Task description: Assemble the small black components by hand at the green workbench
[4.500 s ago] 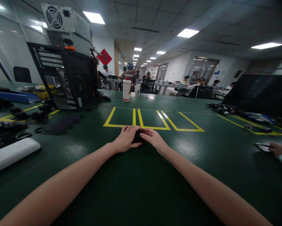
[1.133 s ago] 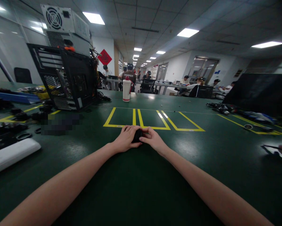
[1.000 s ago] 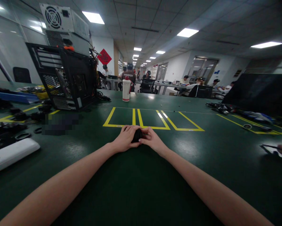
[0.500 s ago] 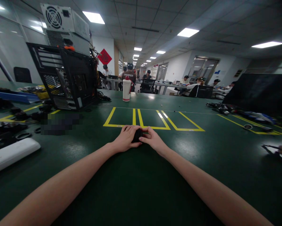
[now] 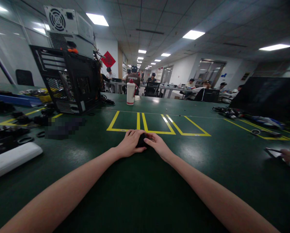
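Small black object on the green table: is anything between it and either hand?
Nothing visible. The left hand and right hand both close directly on the small black object, just short of the yellow tape outlines. The white bottle and open computer case stand well beyond.

Two bare forearms, hands (image 5: 145,145) ungloved, no sleeves/watch/rings.

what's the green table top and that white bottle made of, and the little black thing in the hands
Table top: looks like a matte rubbery mat, with soft, diffuse ceiling-light glare. White bottle: probably opaque plastic, with an even dull sheen. Small black object between left hand and right hand: mostly hidden; cannot tell.
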Demonstrator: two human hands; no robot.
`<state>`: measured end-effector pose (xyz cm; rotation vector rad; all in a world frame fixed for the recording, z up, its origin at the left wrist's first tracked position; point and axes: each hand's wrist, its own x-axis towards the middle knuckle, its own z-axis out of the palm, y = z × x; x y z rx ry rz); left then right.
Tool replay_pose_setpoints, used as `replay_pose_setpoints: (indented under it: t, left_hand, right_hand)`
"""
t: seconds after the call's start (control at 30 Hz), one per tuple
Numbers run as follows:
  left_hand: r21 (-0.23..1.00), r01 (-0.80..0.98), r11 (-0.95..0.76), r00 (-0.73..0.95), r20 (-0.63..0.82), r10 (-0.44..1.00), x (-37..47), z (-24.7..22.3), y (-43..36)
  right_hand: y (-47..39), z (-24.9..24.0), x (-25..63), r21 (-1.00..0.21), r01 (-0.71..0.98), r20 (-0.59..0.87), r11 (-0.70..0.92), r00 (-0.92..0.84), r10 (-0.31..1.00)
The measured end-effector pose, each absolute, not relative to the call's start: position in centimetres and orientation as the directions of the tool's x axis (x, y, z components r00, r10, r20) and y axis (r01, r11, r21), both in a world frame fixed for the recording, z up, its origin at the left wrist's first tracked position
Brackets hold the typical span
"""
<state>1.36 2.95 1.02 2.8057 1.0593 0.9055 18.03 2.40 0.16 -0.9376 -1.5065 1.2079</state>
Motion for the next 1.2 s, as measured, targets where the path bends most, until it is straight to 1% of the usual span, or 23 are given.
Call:
replay_pose_setpoints:
  t: [0.07,0.23,0.47,0.57,0.63,0.83,0.9,0.97,1.1,1.2]
  left_hand:
    - [0.205,0.597,-0.776,0.609,0.514,0.604,1.31,1.07,2.9]
    - [0.2,0.588,-0.784,0.609,0.528,0.592,1.3,1.06,2.88]
    - [0.212,0.588,-0.781,0.61,0.518,0.6,1.33,1.1,2.89]
    - [0.209,0.593,-0.777,0.606,0.519,0.602,1.33,1.1,2.87]
    - [0.208,0.595,-0.777,0.605,0.52,0.603,1.33,1.07,2.88]
    - [0.201,0.593,-0.779,0.611,0.518,0.599,1.32,1.08,2.85]
    - [0.199,0.593,-0.78,0.61,0.521,0.597,1.31,1.12,2.79]
    - [0.199,0.589,-0.783,0.614,0.519,0.594,1.3,1.15,2.73]
    - [0.198,0.592,-0.782,0.614,0.517,0.596,1.27,1.18,2.73]
    - [0.192,0.594,-0.781,0.615,0.518,0.595,1.23,1.17,2.84]
  right_hand:
    - [2.42,0.19,18.2,-0.978,-0.017,0.203,0.207,-0.289,0.936]
    - [2.1,0.29,18.28,-0.97,-0.085,0.242,0.227,-0.35,0.905]
    - [1.76,0.5,17.82,-0.957,0.007,0.281,0.289,-0.221,0.934]
    - [1.98,0.41,17.89,-0.969,0.052,0.227,0.242,-0.198,0.953]
    - [2.13,0.38,17.99,-0.977,0.057,0.19,0.207,-0.217,0.957]
    - [1.99,0.49,18.07,-0.974,-0.086,0.226,0.21,-0.312,0.923]
    - [1.8,0.48,18.02,-0.972,-0.104,0.235,0.212,-0.322,0.917]
    - [1.64,0.43,17.95,-0.97,-0.09,0.245,0.228,-0.31,0.919]
    - [1.53,0.33,17.69,-0.96,-0.015,0.276,0.28,-0.229,0.933]
    - [1.6,0.34,17.52,-0.967,0.035,0.242,0.251,-0.17,0.955]
